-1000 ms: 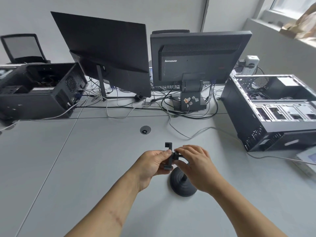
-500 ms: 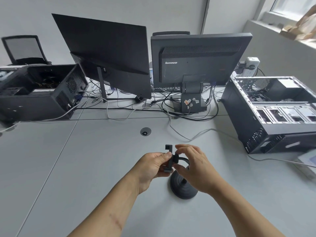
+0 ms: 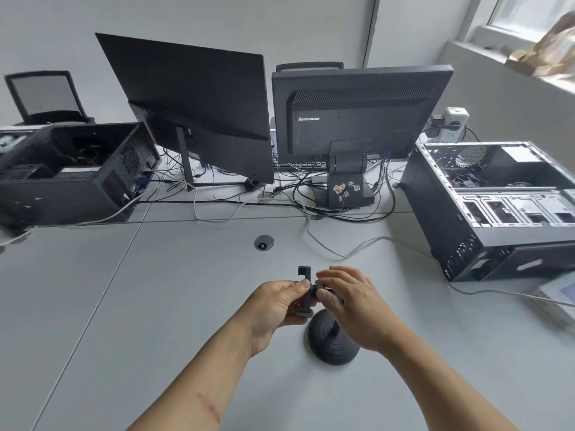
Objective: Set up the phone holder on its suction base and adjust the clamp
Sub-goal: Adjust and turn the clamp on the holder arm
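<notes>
A black phone holder stands on the grey desk on its round, ribbed suction base (image 3: 329, 346). Its black clamp (image 3: 304, 275) sits upright at the top of a short neck, with one hooked jaw showing above my fingers. My left hand (image 3: 277, 306) grips the clamp's body from the left, thumb on its front. My right hand (image 3: 351, 303) pinches the small knob or joint just behind the clamp with thumb and forefinger, and it hides most of the neck.
Two monitors (image 3: 357, 119) stand with their backs to me behind a tangle of cables (image 3: 311, 200). An open computer case (image 3: 497, 197) lies at the right, another case (image 3: 71, 169) at the left. A cable grommet (image 3: 264, 243) is set in the desk beyond the holder.
My right fingers have shifted slightly on the joint behind the clamp. The clamp and base stay in the same place, and the left hand keeps its grip.
</notes>
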Motion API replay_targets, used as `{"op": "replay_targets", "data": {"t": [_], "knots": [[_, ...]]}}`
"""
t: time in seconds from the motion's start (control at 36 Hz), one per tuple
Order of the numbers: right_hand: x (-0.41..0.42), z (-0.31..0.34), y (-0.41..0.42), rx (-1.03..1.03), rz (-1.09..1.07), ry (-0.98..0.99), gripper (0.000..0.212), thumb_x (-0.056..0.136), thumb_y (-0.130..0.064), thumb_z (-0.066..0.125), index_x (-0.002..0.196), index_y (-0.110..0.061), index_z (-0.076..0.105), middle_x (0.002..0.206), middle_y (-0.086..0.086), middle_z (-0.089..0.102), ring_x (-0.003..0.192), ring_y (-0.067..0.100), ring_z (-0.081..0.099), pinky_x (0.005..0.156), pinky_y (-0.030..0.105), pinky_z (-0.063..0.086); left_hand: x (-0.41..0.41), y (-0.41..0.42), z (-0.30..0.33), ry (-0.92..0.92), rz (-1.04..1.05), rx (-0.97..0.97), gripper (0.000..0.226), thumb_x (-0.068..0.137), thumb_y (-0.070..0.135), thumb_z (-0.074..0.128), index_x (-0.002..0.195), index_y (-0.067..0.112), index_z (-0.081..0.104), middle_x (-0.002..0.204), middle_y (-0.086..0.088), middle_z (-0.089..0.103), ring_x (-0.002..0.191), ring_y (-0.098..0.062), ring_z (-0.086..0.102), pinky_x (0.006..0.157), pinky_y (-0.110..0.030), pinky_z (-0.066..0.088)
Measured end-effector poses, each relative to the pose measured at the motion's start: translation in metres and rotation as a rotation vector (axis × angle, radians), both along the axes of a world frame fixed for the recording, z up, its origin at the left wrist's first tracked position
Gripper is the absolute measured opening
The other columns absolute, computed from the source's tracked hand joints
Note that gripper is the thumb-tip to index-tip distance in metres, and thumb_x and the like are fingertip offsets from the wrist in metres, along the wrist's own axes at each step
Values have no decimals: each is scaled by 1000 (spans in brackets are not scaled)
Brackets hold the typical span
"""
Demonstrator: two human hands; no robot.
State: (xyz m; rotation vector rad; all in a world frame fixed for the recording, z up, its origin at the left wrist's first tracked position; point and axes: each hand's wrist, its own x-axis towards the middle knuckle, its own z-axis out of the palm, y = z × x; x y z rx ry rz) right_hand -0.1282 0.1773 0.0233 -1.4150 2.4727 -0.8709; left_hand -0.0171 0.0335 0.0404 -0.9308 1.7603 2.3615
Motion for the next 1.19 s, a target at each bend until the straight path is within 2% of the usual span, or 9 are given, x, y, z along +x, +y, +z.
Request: {"op": "replay_targets", "data": {"t": [0.14,0.22,0.42,0.58,0.78,0.89,1.03,1.11,1.19], "knots": [[1,-3,7,-50,-70,-83,47,82,-53,55,123,-31,48,117,-27,42,111,-10,28,101,25,29,0,1,1,-13,-1,-23,35,96,32,56,106,3,73,102,-18,74,81,-22,67,71,-26,56],[1,-7,8,-57,-73,-37,35,82,-46,59,114,-32,55,116,-23,52,117,0,37,100,27,30,-1,2,1,-16,-2,-37,35,97,31,55,106,2,72,112,-21,72,81,-22,67,75,-28,57],[1,-9,6,-54,-38,-6,25,91,-43,51,111,-33,62,120,-19,56,120,6,38,104,31,28,0,3,2,-20,17,-26,32,96,31,56,99,6,76,89,-8,74,78,-21,68,73,-27,58],[-1,-6,4,-19,-28,-82,28,93,-41,45,115,-30,59,131,-15,51,127,6,30,108,33,25,0,4,4,-19,20,-26,31,96,32,56,97,9,77,88,-6,75,78,-21,68,73,-28,57],[2,-7,2,-70,-30,-108,29,86,-40,57,113,-31,52,123,-23,51,122,5,36,105,33,31,-1,4,5,-21,15,-26,32,96,32,56,99,5,75,80,-3,75,78,-22,68,70,-27,56],[-2,-8,1,-43,-8,-82,26,92,-43,47,110,-28,58,129,-17,53,127,4,33,107,35,29,-1,4,4,-15,12,-36,32,96,32,56,99,6,76,91,-9,74,79,-22,68,71,-27,56],[-3,-5,-1,14,4,-110,36,96,-46,33,113,-31,60,133,-15,51,129,3,29,109,34,24,0,4,3,-7,4,-29,32,96,32,56,95,8,77,87,-5,75,78,-21,68,73,-27,57],[-1,-5,1,-36,-69,-210,44,88,-54,40,125,-32,47,128,-20,47,125,2,30,104,29,26,-1,4,4,-9,2,-31,34,97,31,56,101,4,75,86,-6,74,78,-21,67,75,-29,58],[2,-5,1,-86,-34,-155,34,84,-43,52,115,-31,49,125,-23,48,123,4,35,104,31,31,-2,4,4,-14,4,-34,36,97,30,56,106,0,72,80,-4,73,78,-23,66,75,-30,57]]}}
